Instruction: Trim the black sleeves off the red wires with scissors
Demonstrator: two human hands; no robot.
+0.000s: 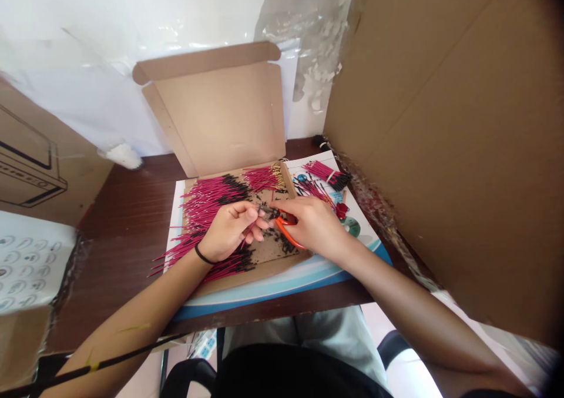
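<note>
My right hand (315,218) is closed around orange-handled pliers (288,233); their dark jaws point left toward my other hand. My left hand (233,230) pinches a thin red wire (249,233), and its end meets the plier jaws, where the details are too small to make out. Beneath both hands lies an open cardboard box (264,263). Many red wires with black ends (211,195) fill its left side, and a smaller pile of red wires with gold-coloured tips (264,179) sits at the back. Small black scraps (286,245) are scattered over the box floor.
The box lid (224,116) stands raised against the wall. To the right are a tied bundle of red wires (324,171), loose wires and a green round item (351,226). A tall cardboard panel (440,139) borders the right side; a printed carton (39,157) stands left.
</note>
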